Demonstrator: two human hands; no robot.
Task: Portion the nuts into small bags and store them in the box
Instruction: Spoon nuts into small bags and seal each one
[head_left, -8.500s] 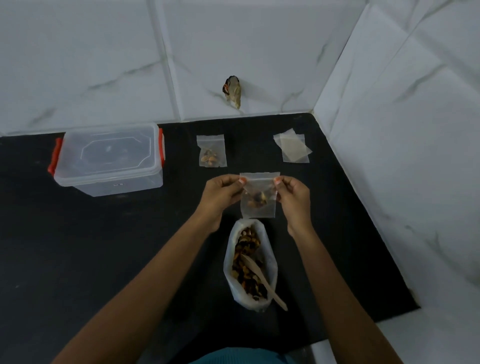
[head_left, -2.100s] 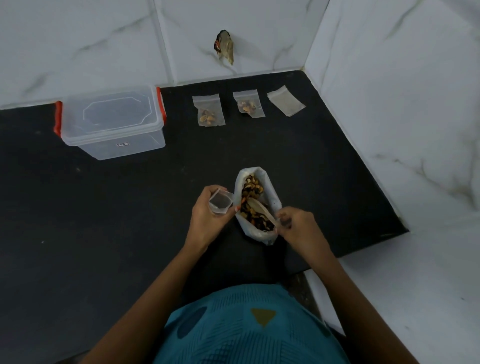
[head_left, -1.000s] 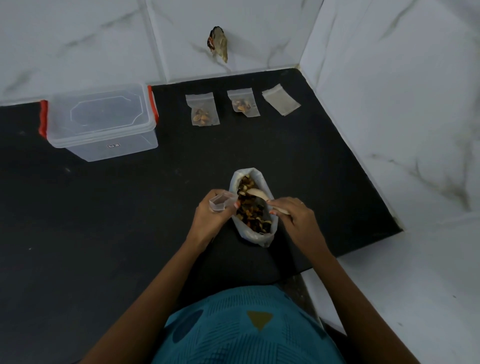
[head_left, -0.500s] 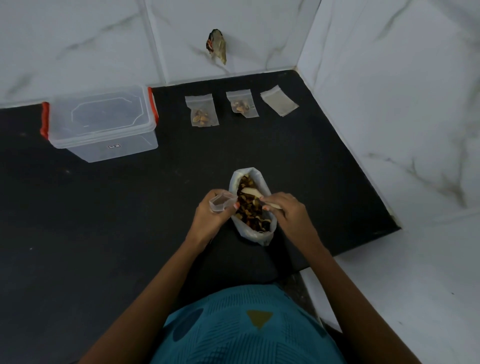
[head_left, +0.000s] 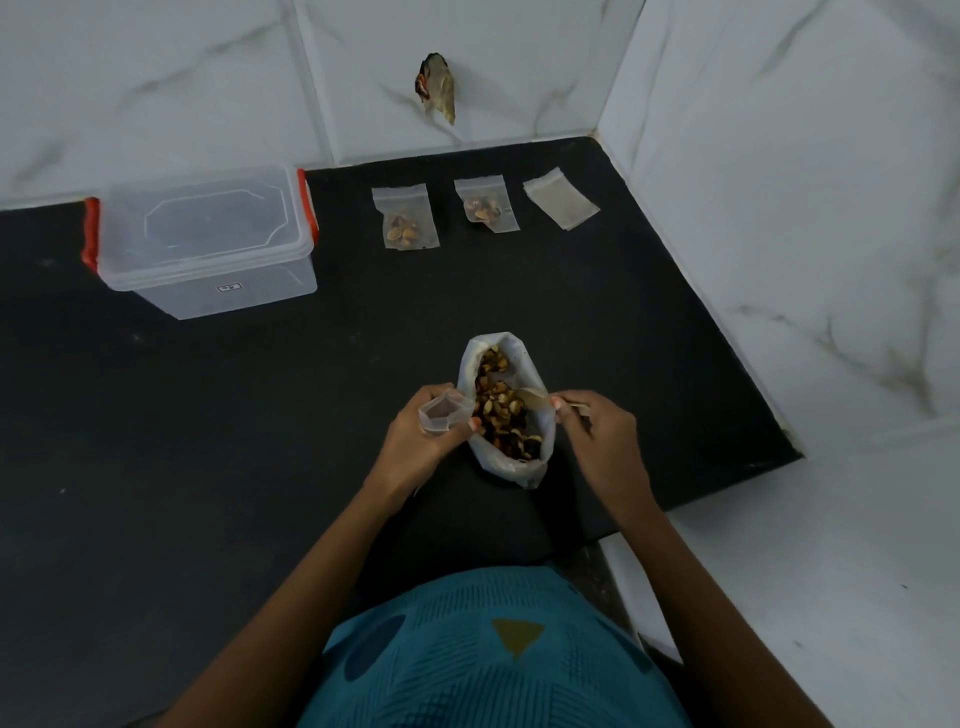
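A: Setting?
B: Black worktop (head_left: 208, 441) in a corner of white marble-look wall tiles (head_left: 156, 78).
A: Where are the nuts?
B: In the big white bag (head_left: 537, 457), top open, lying near the front edge between both hands. The left hand (head_left: 421, 452) pinches a small clear bag (head_left: 441, 413), mouth open, just beside the big bag's rim. The right hand (head_left: 597, 441) has its fingers curled round the handle of a wooden spoon (head_left: 532, 399), bowl down in the nuts.
A: Portions done?
B: One filled small bag (head_left: 405, 218) and a second filled bag (head_left: 485, 205) lie at the back, with the spare empties (head_left: 561, 205) to their right. The box (head_left: 208, 239) is back left, lid on, red clips.
A: Handling?
B: The small bag looks like thin, limp film, likely slippery. Best pinched at the rim so the mouth doesn't collapse. The nuts are loose and light and will roll off a tilted spoon. The big bag is soft, so its wall may fold in under the spoon.
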